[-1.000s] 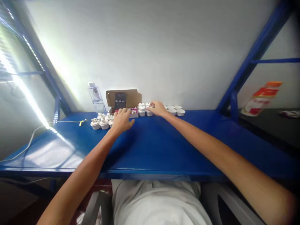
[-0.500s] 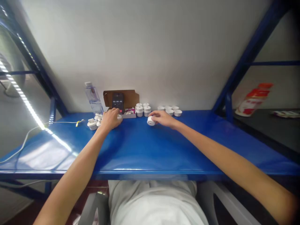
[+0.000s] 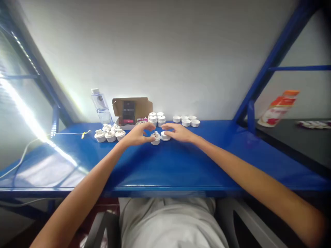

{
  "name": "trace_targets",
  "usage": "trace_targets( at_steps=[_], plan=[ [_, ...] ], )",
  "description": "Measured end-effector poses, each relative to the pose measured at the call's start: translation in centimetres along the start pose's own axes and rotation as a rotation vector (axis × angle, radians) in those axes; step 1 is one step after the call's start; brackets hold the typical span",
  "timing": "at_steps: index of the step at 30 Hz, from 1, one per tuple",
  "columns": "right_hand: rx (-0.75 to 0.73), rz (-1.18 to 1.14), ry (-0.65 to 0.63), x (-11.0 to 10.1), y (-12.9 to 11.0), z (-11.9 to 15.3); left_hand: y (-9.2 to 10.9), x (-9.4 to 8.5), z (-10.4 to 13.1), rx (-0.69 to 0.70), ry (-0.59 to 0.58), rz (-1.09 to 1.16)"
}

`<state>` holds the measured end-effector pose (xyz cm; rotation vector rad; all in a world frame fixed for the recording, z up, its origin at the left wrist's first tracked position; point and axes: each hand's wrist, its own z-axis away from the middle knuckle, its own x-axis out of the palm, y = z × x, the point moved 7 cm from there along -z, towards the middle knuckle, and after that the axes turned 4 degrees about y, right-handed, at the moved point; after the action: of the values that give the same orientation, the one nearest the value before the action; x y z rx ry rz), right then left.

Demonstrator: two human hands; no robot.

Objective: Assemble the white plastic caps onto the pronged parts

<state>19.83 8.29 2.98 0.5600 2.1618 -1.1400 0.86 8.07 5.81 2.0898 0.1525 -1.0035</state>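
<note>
A white round fitting [image 3: 155, 139] with a small raised piece on top stands upright on the blue table. My left hand [image 3: 139, 134] is curved around its left side, fingers and thumb apart, the thumb at its edge. Just to the right, a smooth white round cap [image 3: 164, 136] sits close beside the fitting. The thumb and fingers of my right hand [image 3: 179, 133] are on this cap; its far side is partly hidden. Several similar white fittings [image 3: 110, 136] with raised tops are grouped at the left.
Stacked white round units [image 3: 153, 119] stand behind my hands, and several shallow white cups [image 3: 186, 122] are at the right. An open cardboard box [image 3: 142, 105] with a phone [image 3: 128, 111], a clear water bottle [image 3: 102, 108] and a white cable [image 3: 69, 133] are at the left.
My left hand has come rightward from the group with a fitting, which now stands at the middle. The cap by my right hand has turned from sideways to lying flat.
</note>
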Motion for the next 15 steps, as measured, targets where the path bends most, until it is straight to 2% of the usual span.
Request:
trace_targets(
  at_steps=[2, 4, 8, 10, 12, 15],
  plan=[
    [-0.127, 0.033, -0.063, 0.6, -1.5, 0.3, -1.1, 0.9, 0.0, -0.031, -0.031, -0.002],
    [-0.201, 0.080, -0.007, 0.3, -2.6, 0.5, -2.0, 1.8, 0.0, -0.056, -0.067, -0.005],
    [-0.212, -0.032, 0.368, -2.5, -4.0, 0.8, -2.8, 2.5, 0.0, -0.075, -0.048, -0.016],
    [-0.237, -0.098, 0.470, -2.9, -4.5, 1.1, -2.9, 2.8, -0.1, -0.077, -0.045, 0.001],
    [-0.251, -0.116, 0.379, -1.6, -4.8, 1.1, -3.1, 2.9, -0.1, -0.083, -0.039, 0.026],
    [-0.210, -0.155, 0.112, 1.4, -4.5, 1.0, -3.7, 3.2, -0.2, -0.113, -0.035, 0.070]
  ],
)
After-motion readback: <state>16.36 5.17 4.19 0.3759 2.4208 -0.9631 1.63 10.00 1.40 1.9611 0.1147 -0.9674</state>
